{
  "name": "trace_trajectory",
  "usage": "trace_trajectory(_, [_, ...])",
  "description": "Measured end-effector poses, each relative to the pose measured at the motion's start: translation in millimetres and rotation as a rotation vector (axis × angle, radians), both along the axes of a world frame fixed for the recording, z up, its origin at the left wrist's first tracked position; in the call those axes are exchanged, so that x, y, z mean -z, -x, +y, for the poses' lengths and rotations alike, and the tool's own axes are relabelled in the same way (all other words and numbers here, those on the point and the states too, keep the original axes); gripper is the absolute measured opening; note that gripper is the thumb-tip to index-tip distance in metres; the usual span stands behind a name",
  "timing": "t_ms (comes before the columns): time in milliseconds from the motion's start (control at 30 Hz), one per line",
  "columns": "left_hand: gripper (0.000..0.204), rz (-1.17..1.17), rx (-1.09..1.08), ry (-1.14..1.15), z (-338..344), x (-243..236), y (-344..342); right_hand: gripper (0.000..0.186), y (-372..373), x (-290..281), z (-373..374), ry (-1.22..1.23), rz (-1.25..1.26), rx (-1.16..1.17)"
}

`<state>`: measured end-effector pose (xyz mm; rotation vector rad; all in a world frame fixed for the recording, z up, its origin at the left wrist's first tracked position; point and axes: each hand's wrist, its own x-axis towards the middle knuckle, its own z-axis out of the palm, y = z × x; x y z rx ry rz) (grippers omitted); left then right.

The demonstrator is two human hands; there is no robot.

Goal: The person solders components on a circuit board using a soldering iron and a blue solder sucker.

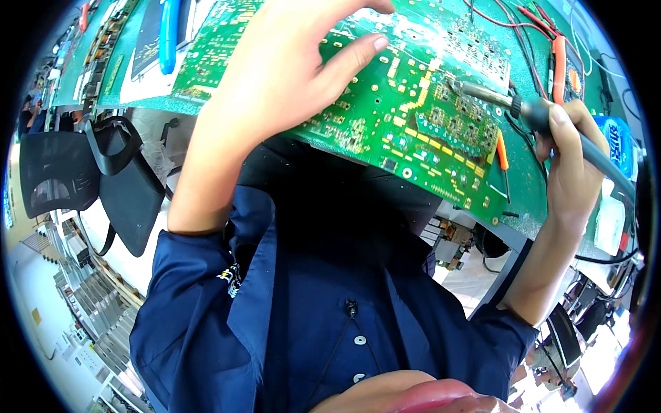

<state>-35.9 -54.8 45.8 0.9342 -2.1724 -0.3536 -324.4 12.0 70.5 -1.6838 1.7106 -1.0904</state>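
A large green circuit board [372,124] with gold pads and many small parts lies at the table's edge in front of me. My right hand [575,151] grips a soldering iron [489,95], its metal shaft pointing left and its tip at or just above a cluster of small parts on the board. Over the board's left part is my left hand [296,62], thumb stretched out and apart from the bent forefinger. The frame's upper edge cuts off some of it, and I see nothing held in it.
An orange-handled tool [502,151] lies by the board's right edge. Beyond it are red and black leads, an orange meter [573,79] and a blue package [616,148]. A blue-handled tool [169,38] lies at the upper left. A black chair [113,179] stands left.
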Motion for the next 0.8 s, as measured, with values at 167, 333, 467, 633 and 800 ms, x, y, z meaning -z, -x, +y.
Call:
trace_trajectory(167, [0.033, -0.069, -0.041, 0.198, 31, 18, -12, 0.025, 5, -1, -2, 0.059, 0.022, -0.092])
trace_trajectory(333, [0.039, 0.073, -0.197, 0.288, 66, 52, -26, 0.024, 12, 1, -9, 0.008, -0.063, -0.118])
trace_trajectory(467, [0.046, 0.205, -0.225, 0.407, 102, 85, -42, 0.025, 14, 4, -15, 0.025, -0.063, -0.135])
trace_trajectory(633, [0.057, 0.167, -0.525, 0.213, 130, 152, -78, 0.027, 19, 7, -20, 0.035, -0.066, -0.136])
trace_trajectory(800, [0.058, -0.085, -0.726, -0.114, 127, 220, -118, 0.019, 26, 14, -24, 0.028, -0.138, -0.155])
